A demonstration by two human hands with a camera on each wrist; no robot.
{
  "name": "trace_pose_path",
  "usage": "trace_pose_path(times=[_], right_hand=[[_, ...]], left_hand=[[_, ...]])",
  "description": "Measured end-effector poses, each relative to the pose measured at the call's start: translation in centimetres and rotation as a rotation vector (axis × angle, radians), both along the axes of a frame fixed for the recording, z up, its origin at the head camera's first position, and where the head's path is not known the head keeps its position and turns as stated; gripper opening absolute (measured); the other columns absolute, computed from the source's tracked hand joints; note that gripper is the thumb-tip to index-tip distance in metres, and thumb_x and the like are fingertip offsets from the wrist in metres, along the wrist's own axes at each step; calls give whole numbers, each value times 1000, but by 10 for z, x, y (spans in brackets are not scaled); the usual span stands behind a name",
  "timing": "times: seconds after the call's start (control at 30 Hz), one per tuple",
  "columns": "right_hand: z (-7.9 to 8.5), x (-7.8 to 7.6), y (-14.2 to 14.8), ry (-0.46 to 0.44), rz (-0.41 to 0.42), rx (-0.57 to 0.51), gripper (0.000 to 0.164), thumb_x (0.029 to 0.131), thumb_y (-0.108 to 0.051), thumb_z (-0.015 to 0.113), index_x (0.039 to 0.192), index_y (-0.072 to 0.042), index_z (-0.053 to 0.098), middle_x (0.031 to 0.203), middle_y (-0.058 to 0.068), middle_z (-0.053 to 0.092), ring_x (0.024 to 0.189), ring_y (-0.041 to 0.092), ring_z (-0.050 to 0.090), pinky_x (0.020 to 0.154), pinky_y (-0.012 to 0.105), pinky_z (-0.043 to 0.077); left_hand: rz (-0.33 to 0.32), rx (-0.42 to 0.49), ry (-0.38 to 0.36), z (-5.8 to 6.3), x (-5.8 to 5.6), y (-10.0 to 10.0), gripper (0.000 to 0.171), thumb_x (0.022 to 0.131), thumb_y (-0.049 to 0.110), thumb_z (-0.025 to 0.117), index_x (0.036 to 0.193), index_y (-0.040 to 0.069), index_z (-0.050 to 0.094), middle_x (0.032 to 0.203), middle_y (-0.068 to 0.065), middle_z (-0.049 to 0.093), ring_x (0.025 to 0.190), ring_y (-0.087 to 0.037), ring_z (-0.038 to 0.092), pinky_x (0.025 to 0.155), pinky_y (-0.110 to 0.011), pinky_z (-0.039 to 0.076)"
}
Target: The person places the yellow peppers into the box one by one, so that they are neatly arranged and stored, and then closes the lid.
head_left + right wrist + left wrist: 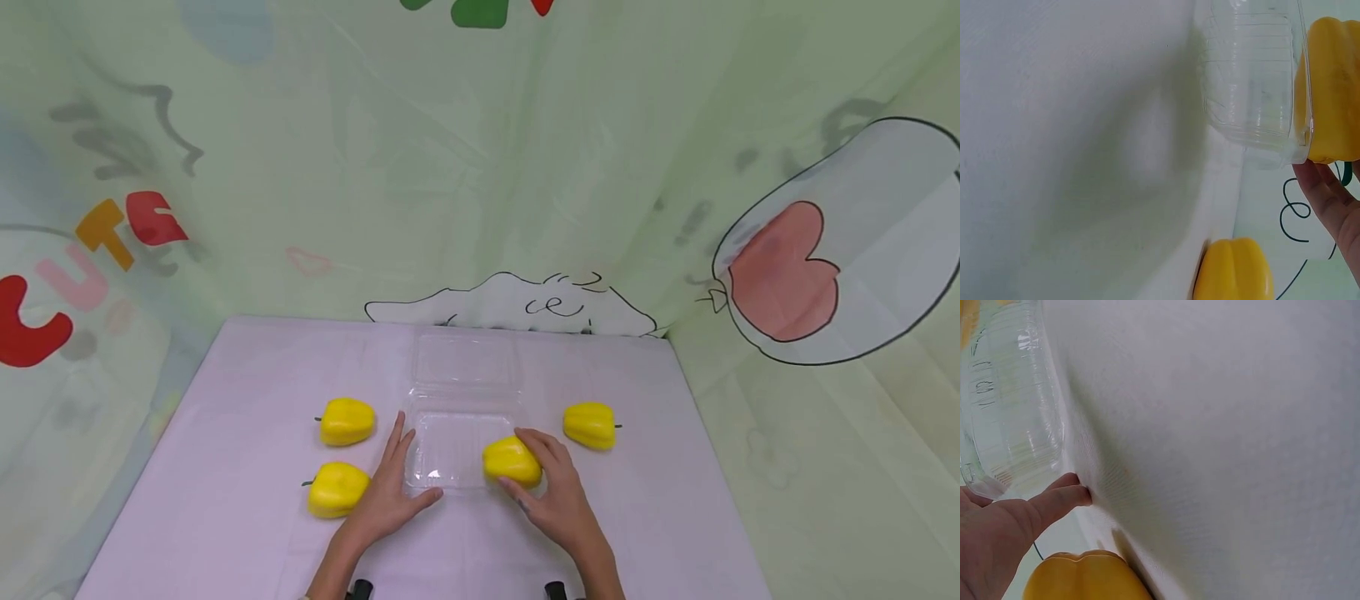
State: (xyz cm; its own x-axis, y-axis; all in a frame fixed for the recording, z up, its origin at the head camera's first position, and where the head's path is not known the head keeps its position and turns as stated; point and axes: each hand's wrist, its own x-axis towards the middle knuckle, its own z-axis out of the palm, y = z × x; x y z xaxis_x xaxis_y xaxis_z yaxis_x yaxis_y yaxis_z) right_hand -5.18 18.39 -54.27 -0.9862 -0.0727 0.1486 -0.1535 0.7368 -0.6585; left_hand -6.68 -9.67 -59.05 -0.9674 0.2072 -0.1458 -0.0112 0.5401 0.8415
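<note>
A clear plastic clamshell box (450,450) lies with its lid (465,360) folded back toward the far edge. In the right hand (555,492), a yellow bell pepper (512,461) is held between thumb and fingers over the box's right part. The right wrist view shows this pepper (1335,94) at the box's rim, its green stem beside the fingers. My left hand (388,492) is at the box's left side, fingers extended and thumb spread. In the left wrist view its fingertips (1079,494) rest by the base of the box (1013,400).
Two yellow bell peppers, an upper one (347,422) and a lower one (337,490), lie left of the box. Another pepper (590,426) lies to the right. A pale cloth covers the table (225,500), and printed curtains (450,167) stand behind and beside it.
</note>
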Motion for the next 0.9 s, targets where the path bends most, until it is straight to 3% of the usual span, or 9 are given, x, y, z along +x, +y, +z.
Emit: trace_pose_path(times=[0.4, 0.9], right_hand=[[-2, -5, -3, 33, 52, 11, 73, 83, -34, 92, 148, -20, 61, 145, 3, 61, 134, 26, 59, 117, 52, 53], [-11, -8, -8, 45, 51, 45, 73, 83, -31, 92, 148, -22, 61, 146, 3, 61, 133, 26, 60, 115, 52, 54]], left_hand=[[2, -5, -1, 0, -1, -1, 106, 85, 38, 87, 168, 9, 27, 181, 8, -8, 168, -34, 13, 128, -65, 34], [-3, 9, 6, 0, -1, -1, 107, 84, 38, 88, 167, 7, 28, 182, 4, -6, 168, -34, 13, 129, -64, 33]])
